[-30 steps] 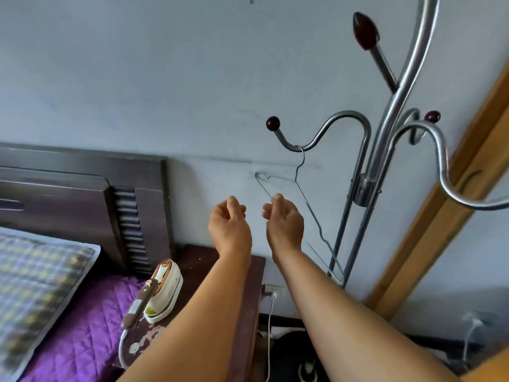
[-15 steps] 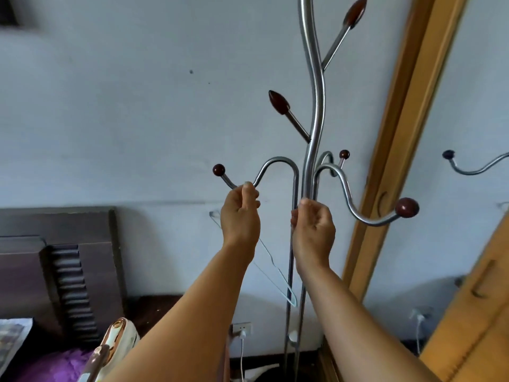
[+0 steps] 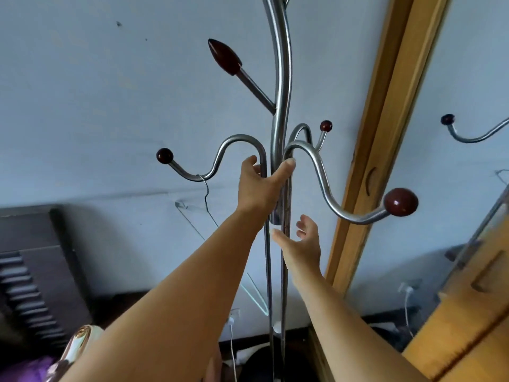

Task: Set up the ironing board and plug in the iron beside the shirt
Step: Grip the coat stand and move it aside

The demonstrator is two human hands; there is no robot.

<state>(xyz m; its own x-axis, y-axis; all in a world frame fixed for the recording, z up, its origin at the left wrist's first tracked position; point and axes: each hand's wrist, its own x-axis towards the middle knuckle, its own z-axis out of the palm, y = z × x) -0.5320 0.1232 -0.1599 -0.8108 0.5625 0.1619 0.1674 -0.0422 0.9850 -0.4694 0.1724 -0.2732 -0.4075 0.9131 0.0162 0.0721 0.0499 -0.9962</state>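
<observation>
The left hand (image 3: pixel 257 186) is wrapped around the coat stand (image 3: pixel 281 117) pole just below its curved arms; the right hand (image 3: pixel 301 244) hangs open beside the pole lower down. The stand looks stiff, smooth and top-heavy, best held at the pole. The iron (image 3: pixel 75 347), probably, sits bottom left; no ironing board shows.

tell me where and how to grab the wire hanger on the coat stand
Take the hanger at its thin neck just under the hook, coming from the left, clear of the post. Its hook sits in the dip of the left arm, so pinch with the fingers and lift up to clear the dip.
</observation>
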